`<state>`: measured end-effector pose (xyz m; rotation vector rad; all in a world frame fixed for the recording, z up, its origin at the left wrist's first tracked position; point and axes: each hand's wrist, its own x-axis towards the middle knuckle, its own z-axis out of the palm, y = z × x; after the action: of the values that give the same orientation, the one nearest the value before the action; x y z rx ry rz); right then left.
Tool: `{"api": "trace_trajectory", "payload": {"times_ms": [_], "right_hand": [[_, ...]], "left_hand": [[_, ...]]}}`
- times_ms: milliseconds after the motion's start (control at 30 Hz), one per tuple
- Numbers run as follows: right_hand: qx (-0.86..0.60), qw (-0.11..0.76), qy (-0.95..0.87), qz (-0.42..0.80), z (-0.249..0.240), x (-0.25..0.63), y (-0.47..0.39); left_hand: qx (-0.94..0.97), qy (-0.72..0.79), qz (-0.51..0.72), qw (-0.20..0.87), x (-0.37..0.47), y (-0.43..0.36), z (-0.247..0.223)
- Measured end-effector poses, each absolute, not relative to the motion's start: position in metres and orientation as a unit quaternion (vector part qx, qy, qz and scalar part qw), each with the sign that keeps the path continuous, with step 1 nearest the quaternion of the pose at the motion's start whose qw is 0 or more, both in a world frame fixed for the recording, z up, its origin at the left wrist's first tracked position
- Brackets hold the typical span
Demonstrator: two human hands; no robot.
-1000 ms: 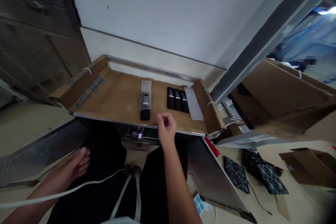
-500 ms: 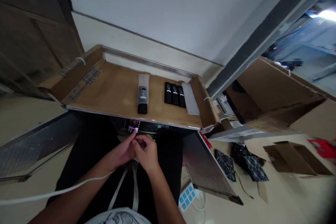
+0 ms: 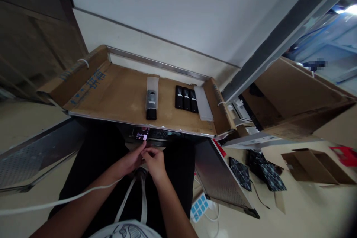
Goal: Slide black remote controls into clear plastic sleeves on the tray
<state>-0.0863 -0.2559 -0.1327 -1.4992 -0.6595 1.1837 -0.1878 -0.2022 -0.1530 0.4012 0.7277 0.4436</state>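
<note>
My left hand (image 3: 131, 160) and my right hand (image 3: 155, 161) meet in front of my lap, fingertips touching. Both are closed, with the fingers curled in; whatever may lie between them is hidden. Just beyond my left fingertip is a phone (image 3: 141, 134) with a lit screen, below the tray's front edge. On the cardboard-lined tray (image 3: 119, 89) lies a black remote control (image 3: 151, 114), partly inside a translucent sleeve (image 3: 152, 83). Three more black remotes (image 3: 186, 98) lie side by side to the right. Beside them rests a stack of flat translucent sleeves (image 3: 203, 103).
A white cable (image 3: 69, 198) crosses my left forearm. Mesh metal panels flank my legs, one at the right (image 3: 220, 178). A power strip (image 3: 199, 207), patterned black bags (image 3: 266, 171) and an open carton (image 3: 318, 165) sit on the floor. A large cardboard box (image 3: 304, 96) stands at right.
My right hand's fingers have shifted slightly up and left, still against my left hand. The view has tilted a little. The remotes and sleeves lie as before.
</note>
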Motion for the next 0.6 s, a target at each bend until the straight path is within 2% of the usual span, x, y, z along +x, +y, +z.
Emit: {"api": "trace_trajectory", "payload": {"times_ms": [167, 500, 600], "right_hand": [[-0.639, 0.532, -0.271, 0.485, -0.136, -0.086, -0.257], [-0.71, 0.482, -0.365, 0.36, -0.137, -0.078, -0.258], [-0.747, 0.431, -0.395, 0.316, -0.147, -0.067, -0.259]], "left_hand": [[0.242, 0.362, 0.219, 0.873, -0.188, -0.204, -0.152], [0.255, 0.381, 0.208, 0.864, -0.187, -0.205, -0.149], [0.234, 0.457, 0.273, 0.814, -0.194, -0.195, -0.154]]}}
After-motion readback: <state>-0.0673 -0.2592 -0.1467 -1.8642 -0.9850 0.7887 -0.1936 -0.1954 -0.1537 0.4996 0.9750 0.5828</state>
